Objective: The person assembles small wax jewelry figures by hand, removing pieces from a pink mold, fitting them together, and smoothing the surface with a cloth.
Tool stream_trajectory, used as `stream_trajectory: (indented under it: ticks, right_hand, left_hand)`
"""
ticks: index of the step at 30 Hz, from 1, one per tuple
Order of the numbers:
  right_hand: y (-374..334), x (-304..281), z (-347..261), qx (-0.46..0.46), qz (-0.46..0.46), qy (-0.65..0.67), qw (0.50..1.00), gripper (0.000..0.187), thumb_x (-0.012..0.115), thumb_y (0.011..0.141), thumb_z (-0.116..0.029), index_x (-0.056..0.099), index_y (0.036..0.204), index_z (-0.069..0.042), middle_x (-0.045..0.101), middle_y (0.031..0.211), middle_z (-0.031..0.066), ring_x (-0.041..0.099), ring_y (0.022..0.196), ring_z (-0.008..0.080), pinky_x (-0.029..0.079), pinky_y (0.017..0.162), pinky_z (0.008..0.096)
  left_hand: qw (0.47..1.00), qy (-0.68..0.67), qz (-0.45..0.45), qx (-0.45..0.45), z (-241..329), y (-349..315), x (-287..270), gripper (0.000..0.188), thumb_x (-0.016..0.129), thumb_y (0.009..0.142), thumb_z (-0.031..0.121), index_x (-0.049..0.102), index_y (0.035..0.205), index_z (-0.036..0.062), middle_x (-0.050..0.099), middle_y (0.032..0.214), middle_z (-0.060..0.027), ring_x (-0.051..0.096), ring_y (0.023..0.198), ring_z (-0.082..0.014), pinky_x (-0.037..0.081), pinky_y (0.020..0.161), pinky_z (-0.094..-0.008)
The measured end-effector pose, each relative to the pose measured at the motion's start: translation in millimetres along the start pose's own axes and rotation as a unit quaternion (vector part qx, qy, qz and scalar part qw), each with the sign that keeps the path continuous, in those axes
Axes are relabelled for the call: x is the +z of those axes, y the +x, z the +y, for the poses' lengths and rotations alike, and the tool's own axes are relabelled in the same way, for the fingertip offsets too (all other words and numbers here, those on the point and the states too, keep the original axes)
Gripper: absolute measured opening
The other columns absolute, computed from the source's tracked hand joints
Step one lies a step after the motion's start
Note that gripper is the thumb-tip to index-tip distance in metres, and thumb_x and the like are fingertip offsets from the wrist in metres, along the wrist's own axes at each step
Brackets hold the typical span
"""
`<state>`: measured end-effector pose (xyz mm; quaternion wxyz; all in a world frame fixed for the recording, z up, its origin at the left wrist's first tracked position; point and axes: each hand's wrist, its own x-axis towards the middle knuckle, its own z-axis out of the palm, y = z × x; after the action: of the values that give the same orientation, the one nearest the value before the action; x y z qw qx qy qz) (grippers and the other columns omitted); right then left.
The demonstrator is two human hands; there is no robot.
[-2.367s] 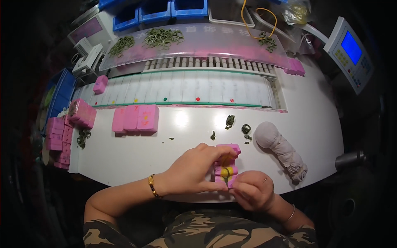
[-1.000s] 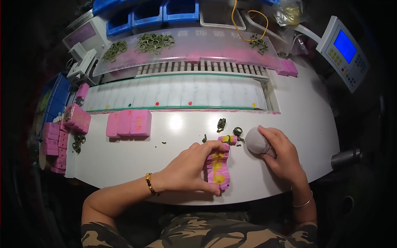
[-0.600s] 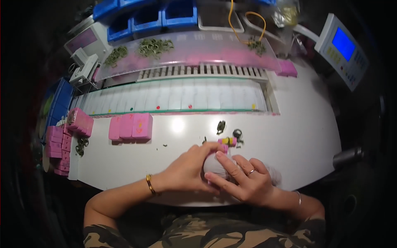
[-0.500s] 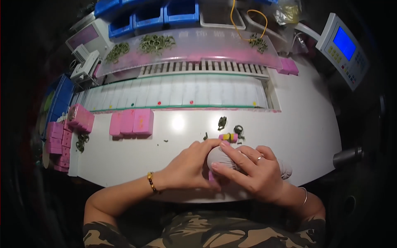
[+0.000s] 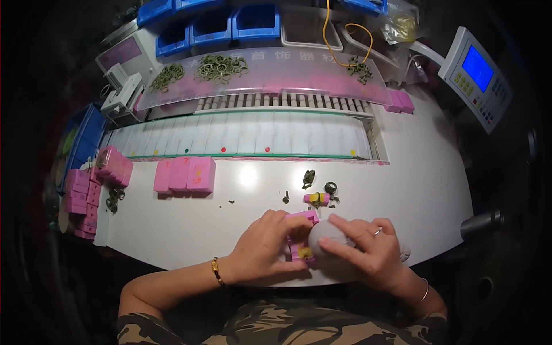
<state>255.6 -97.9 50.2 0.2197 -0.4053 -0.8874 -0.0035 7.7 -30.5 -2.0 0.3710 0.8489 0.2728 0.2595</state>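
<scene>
In my left hand [image 5: 256, 244] is a pink rubber mould [image 5: 305, 218], its fingers and thumb closed around it. A yellow patch shows on the mould's lower part; its middle is partly hidden by my fingers and the pouch. Gripped in my right hand [image 5: 371, 250] is a round, pale grey cloth pouch [image 5: 326, 237], right beside the mould. The pouch's gathered end pokes out past that hand. Just beyond the mould lie a small pink-and-yellow piece [image 5: 316, 199], a dark green ring [image 5: 330, 187] and a green clump [image 5: 309, 179].
Three pink blocks [image 5: 184, 175] stand at left, with more stacked pink blocks [image 5: 77, 192] at the table's left edge. Behind is a white panelled strip [image 5: 241, 135], then a clear shelf [image 5: 276, 83] bearing green rings. A control panel [image 5: 477, 75] with a blue screen stands right.
My right hand has moved the pouch right and slightly toward me, off the mould, so more of the mould shows. My left hand still holds the mould, a little lower.
</scene>
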Motion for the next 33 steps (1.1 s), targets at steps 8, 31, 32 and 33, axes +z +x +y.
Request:
stream_trajectory:
  ticks: [8, 31, 32, 33]
  right_hand:
    - [6, 28, 31, 0.154, 0.06, -0.129, 0.978, 0.039, 0.066, 0.083, -0.008, 0.068, 0.123, -0.008, 0.065, 0.131, 0.0076, 0.063, 0.105, 0.0243, 0.038, 0.096, 0.0403]
    - [63, 62, 47, 0.336, 0.084, 0.681, 0.645, 0.024, 0.058, 0.104, -0.021, 0.057, 0.12, -0.003, 0.064, 0.097, 0.004, 0.059, 0.083, 0.0092, 0.048, 0.073, 0.025]
    - [63, 64, 47, 0.336, 0.086, 0.681, 0.645, 0.024, 0.058, 0.104, -0.021, 0.057, 0.12, -0.003, 0.064, 0.097, 0.004, 0.059, 0.083, 0.0092, 0.048, 0.073, 0.025]
    - [63, 66, 47, 0.34, 0.087, 0.714, 0.605, 0.023, 0.057, 0.105, -0.021, 0.057, 0.119, -0.003, 0.064, 0.097, 0.0043, 0.059, 0.082, 0.0098, 0.049, 0.073, 0.0254]
  left_hand:
    - [0.982, 0.079, 0.048, 0.165, 9, -18, 30, 0.023, 0.08, 0.076, 0.026, 0.072, 0.096, 0.0196, 0.058, 0.099, -0.0044, 0.059, 0.094, -0.0265, 0.046, 0.08, -0.0402]
    - [0.926, -0.331, 0.17, -0.069, -25, 61, -12, 0.015, 0.067, 0.097, 0.007, 0.061, 0.11, 0.0012, 0.069, 0.095, -0.0047, 0.062, 0.075, -0.0082, 0.051, 0.066, -0.0228]
    - [0.926, -0.331, 0.169, -0.068, -27, 61, -12, 0.015, 0.067, 0.097, 0.007, 0.061, 0.11, 0.0012, 0.069, 0.095, -0.0047, 0.062, 0.075, -0.0082, 0.051, 0.066, -0.0228]
    - [0.905, -0.381, 0.165, -0.088, -30, 60, -12, 0.014, 0.066, 0.098, 0.007, 0.061, 0.11, 0.0012, 0.069, 0.095, -0.0053, 0.062, 0.076, -0.0089, 0.051, 0.066, -0.0235]
